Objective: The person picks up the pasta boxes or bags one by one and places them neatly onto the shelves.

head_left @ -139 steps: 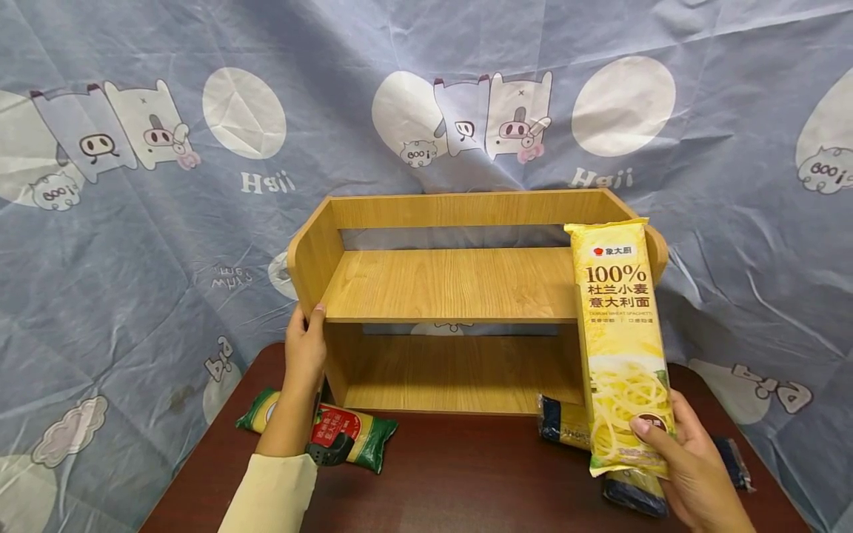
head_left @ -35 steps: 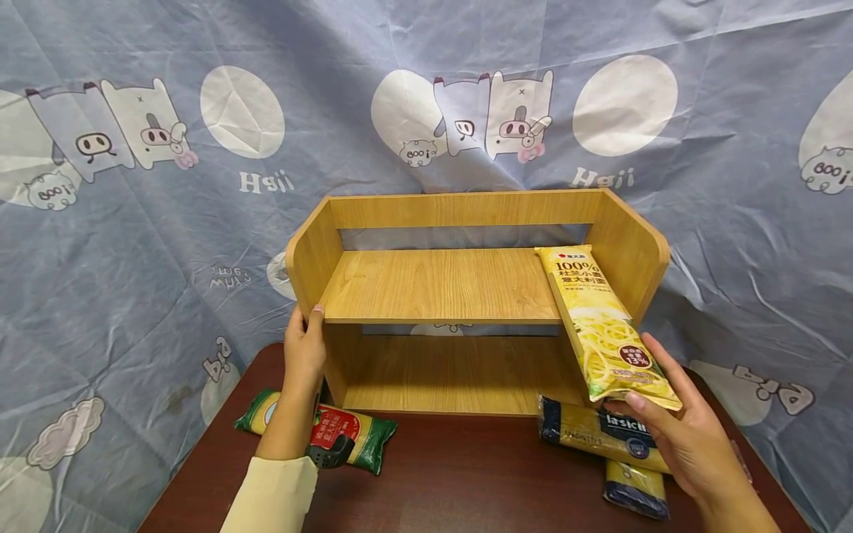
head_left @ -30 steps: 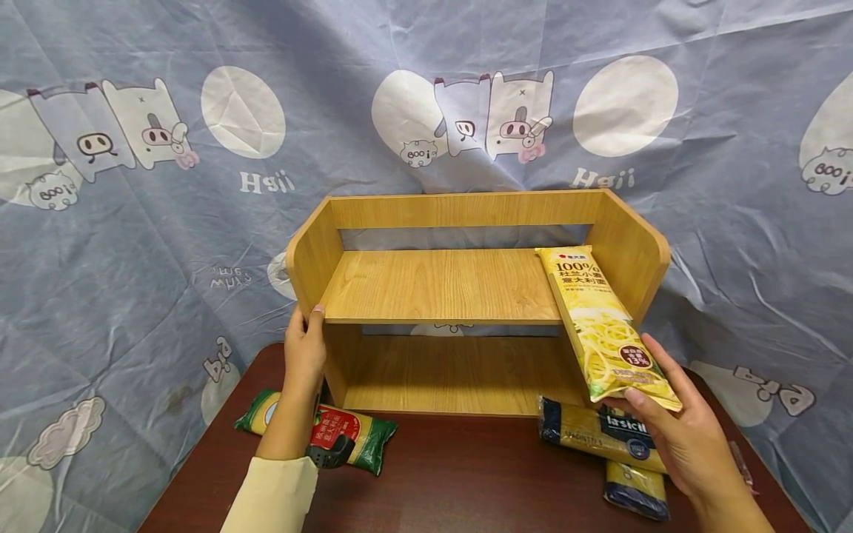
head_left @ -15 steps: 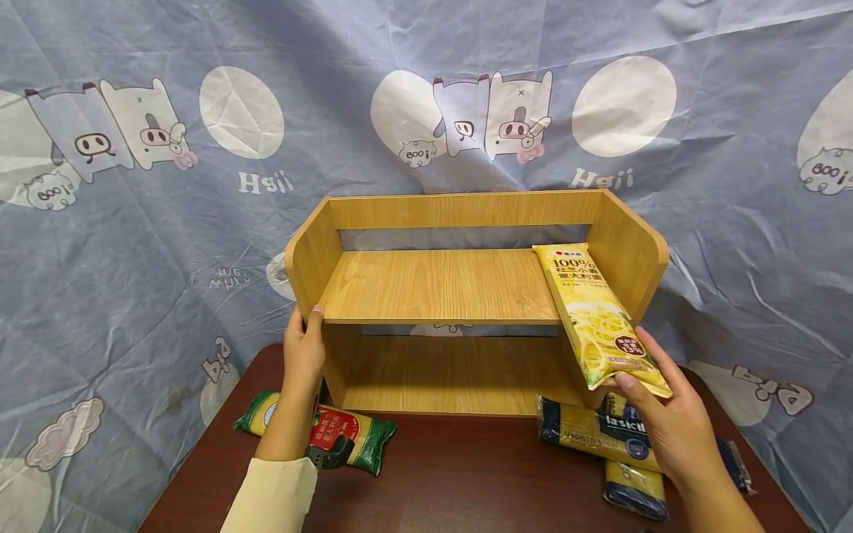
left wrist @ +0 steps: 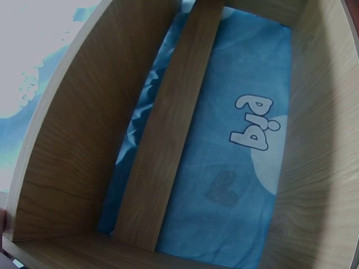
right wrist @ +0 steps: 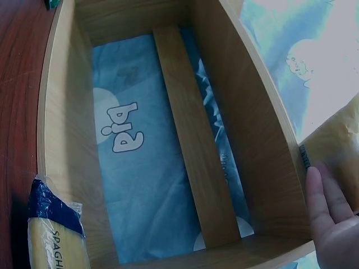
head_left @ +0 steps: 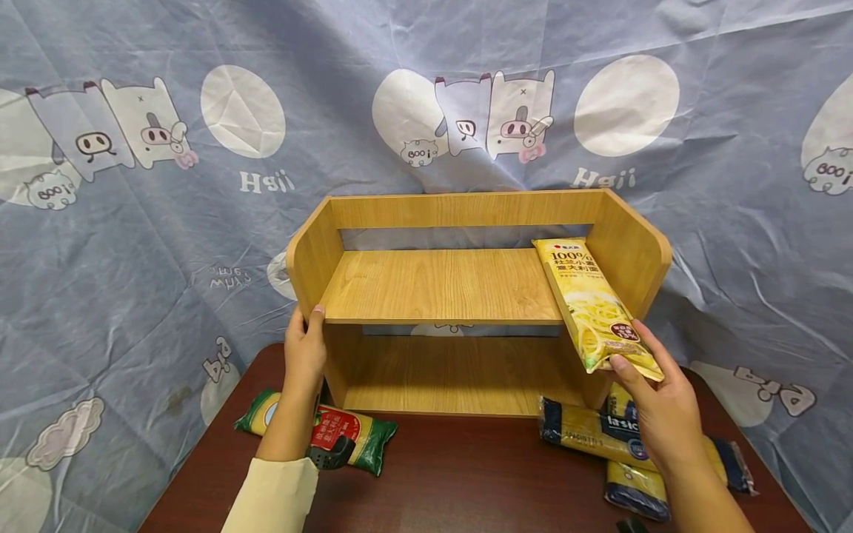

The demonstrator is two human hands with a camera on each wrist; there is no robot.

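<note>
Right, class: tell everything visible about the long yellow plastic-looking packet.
The long yellow plastic-looking packet is printed with noodles, "100%", Chinese lettering and a dark round badge. It looks full. Face up, it extends front to back over the light wooden shelf unit's upper right end, near end jutting past the front edge, gripped by the bare right hand. Contact with the wood is unclear.

creased grey-blue cloth (head_left: 333, 118) with cartoon pigs (head_left: 517, 122) hangs behind a dark reddish-brown table (head_left: 466, 474)

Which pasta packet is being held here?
The yellow packet marked 100%: the right hand grips its near end. The other packets lie lower, on the table.
</note>
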